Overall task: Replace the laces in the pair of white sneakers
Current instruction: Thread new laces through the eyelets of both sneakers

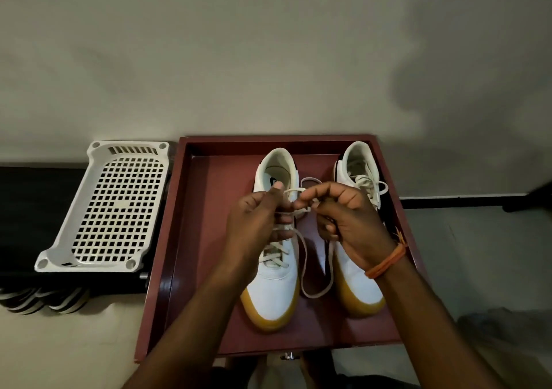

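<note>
Cream lace point(303, 257) on left sneaker point(273, 281), slack loop hanging between both shoes. Left hand point(254, 227) and right hand point(349, 221) each pinch lace above tongue. Right sneaker point(355, 272) just beside, laced. Both in red-brown tray point(179, 239). White perforated basket point(110, 209) left of tray.

no legible text, insole mark unreadable

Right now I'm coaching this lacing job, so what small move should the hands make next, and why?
Probably draw the loops apart to snug the bow on the left sneaker. Both the left hand and the right hand pinch the lace above its top eyelets, and a long slack loop hangs between the shoes onto the red tray. The right sneaker already looks tied.
</note>
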